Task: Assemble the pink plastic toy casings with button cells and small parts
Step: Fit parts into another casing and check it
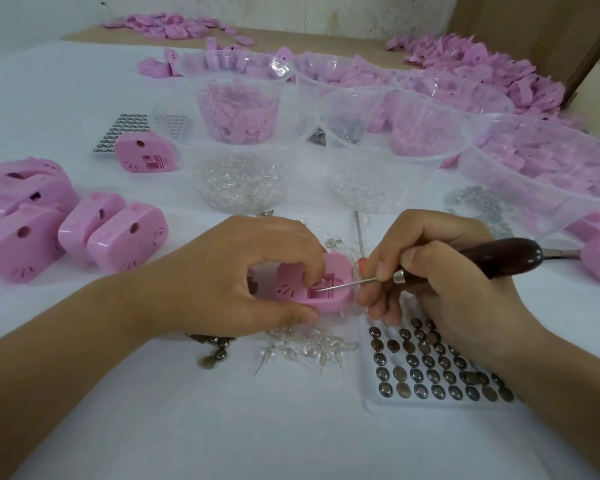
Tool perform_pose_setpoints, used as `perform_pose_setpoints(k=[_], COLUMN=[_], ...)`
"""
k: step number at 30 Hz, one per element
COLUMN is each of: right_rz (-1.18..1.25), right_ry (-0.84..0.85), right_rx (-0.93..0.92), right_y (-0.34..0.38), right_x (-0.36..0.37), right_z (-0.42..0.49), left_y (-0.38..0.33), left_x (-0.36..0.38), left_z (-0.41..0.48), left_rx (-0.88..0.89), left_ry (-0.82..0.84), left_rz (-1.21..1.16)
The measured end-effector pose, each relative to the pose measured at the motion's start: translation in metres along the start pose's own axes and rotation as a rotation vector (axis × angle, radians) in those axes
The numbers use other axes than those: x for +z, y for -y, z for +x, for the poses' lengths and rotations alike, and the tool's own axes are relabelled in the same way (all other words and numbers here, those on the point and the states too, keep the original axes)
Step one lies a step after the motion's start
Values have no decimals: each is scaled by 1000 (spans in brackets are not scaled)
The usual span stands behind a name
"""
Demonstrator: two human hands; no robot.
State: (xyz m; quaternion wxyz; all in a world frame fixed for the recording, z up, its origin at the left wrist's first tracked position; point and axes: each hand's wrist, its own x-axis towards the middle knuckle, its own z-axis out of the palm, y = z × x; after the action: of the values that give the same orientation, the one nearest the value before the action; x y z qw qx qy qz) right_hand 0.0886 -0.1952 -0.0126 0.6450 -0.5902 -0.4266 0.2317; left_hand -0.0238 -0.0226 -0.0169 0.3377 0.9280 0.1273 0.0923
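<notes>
My left hand grips a pink toy casing on the white table, fingers curled over its top and thumb under its front edge. My right hand holds a dark-handled awl; its thin metal point reaches into the casing's open square compartment. A clear tray of button cells lies just under my right wrist. Loose button cells and clear LEDs lie in front of the casing.
Several pink casings lie at the left, another further back. Clear plastic tubs holding pink parts, clear beads and small metal pieces stand across the back. A red-tipped screwdriver lies behind the casing. Heaps of pink parts fill the far right.
</notes>
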Motion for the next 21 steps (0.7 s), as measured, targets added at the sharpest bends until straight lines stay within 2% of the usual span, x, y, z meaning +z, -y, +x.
perform_pose_setpoints(k=[5, 6, 9, 10, 21], right_rz=[-13, -26, -3, 10, -42], right_ry=[24, 22, 19, 21, -9], right_rx=[13, 15, 0, -6, 14], right_y=[-2, -2, -2, -3, -3], right_x=[0, 0, 0, -1, 0], right_z=[1, 1, 0, 0, 1], left_y=[8, 5, -2, -4, -3], left_x=[0, -2, -7, -7, -6], left_z=[0, 1, 10, 11, 12], left_rx=[5, 64, 498, 547, 594], left_ry=[-37, -16, 144, 152, 172], left_rz=[97, 89, 38, 39, 19])
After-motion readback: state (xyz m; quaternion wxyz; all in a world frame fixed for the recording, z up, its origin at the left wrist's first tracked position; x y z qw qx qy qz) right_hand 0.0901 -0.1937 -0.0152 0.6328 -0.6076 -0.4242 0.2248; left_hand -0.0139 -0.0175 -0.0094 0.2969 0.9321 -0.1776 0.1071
